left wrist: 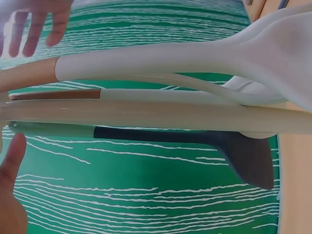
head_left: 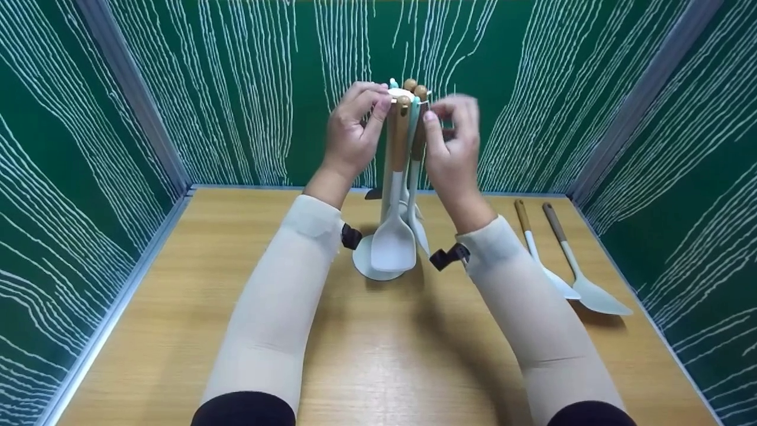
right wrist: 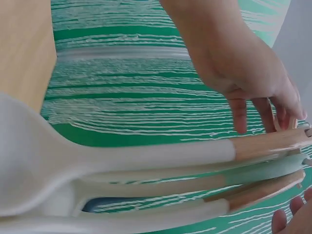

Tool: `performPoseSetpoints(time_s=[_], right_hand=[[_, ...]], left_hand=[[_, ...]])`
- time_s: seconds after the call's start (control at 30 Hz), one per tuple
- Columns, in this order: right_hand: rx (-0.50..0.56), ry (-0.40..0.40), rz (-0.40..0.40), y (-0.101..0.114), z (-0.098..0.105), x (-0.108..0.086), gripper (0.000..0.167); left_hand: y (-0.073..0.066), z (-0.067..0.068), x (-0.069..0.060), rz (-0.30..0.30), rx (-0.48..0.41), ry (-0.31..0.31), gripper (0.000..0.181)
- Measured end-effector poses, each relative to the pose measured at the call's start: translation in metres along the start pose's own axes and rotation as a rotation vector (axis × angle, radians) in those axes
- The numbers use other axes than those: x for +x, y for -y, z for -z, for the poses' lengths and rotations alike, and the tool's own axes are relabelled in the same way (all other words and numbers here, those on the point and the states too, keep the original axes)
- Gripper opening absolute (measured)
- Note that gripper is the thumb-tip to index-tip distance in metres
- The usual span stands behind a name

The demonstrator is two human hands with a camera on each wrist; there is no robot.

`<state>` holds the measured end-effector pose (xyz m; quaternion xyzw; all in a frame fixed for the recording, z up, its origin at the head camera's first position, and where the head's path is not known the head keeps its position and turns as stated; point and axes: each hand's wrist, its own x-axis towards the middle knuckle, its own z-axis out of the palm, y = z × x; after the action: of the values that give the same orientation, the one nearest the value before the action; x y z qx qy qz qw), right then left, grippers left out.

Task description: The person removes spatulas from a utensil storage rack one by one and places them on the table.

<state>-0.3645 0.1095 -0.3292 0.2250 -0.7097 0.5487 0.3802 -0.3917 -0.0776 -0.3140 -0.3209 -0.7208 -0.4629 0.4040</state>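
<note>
A round-based utensil stand [head_left: 378, 274] bears several hanging kitchen utensils round its white top [head_left: 401, 93]. In front hangs a white turner with a wooden handle [head_left: 395, 236]. My left hand [head_left: 353, 127] pinches the stand's top rim from the left, beside the handle ends. To the right of the handles, my right hand [head_left: 454, 133] is raised with loosely bent fingers, slightly blurred, and nothing shows between them. In the left wrist view a dark turner with a green handle [left wrist: 234, 151] hangs behind the stand's pole [left wrist: 161, 113].
Two more utensils lie on the wooden table [head_left: 236, 248] at the right: a white one with a wooden handle [head_left: 529, 236] and a pale turner with a brown handle [head_left: 594, 293]. Green walls [head_left: 236, 89] with white lines enclose the back and sides.
</note>
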Motion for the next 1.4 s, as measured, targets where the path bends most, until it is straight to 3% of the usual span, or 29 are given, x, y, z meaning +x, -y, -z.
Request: performPoseSetpoints(time_s=[0.2, 0.57, 0.9, 1.4], right_hand=[[0.080, 0.109, -0.123, -0.012, -0.002, -0.027, 0.022], [-0.021, 0.221, -0.145, -0.020, -0.007, -0.053, 0.029], [-0.017, 0.377, -0.289, -0.028, -0.015, -0.066, 0.038], [0.006, 0.401, -0.217, -0.030, -0.013, -0.067, 0.029]], left_hand=[[-0.002, 0.002, 0.000, 0.005, 0.043, 0.050, 0.029], [0.001, 0.001, -0.004, 0.032, 0.034, 0.090, 0.028], [0.000, -0.003, -0.007, 0.067, 0.055, 0.110, 0.031], [-0.003, 0.000, -0.005, 0.085, 0.048, 0.132, 0.027]])
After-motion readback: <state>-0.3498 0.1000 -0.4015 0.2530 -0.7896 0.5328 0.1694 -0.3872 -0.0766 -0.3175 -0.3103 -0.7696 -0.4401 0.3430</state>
